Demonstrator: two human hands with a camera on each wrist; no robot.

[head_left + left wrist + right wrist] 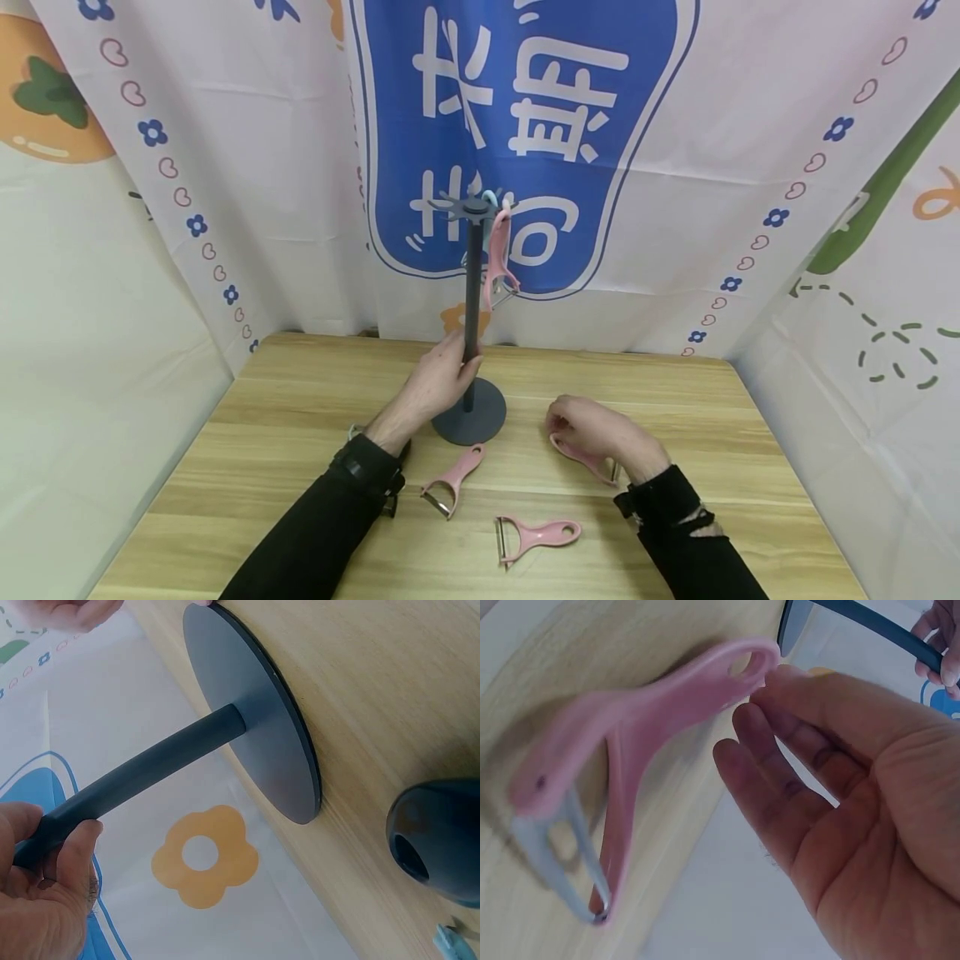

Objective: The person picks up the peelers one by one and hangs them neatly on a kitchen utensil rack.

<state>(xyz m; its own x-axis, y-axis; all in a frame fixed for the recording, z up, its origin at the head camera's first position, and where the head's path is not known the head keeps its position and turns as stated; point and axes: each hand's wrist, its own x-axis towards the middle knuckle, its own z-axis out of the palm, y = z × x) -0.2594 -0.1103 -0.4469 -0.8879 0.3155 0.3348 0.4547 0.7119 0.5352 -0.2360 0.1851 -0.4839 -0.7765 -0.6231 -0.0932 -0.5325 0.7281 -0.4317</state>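
Pink peeler (pixel 582 457) on the desk (pixel 292 400), at the fingertips of the right hand (pixel 600 429), which pinches the holed end of its handle, the other fingers loosely bent; the blade end points back toward the wrist. The left hand (pixel 435 379), well apart from this peeler, curls its thumb and fingers round the pole of a dark stand (pixel 473 283). Two further peelers (pixel 551 533) lie nearer the viewer, between the forearms. From the stand's top hangs another pink peeler (pixel 498 248); a printed cloth (pixel 300 208) forms the background.
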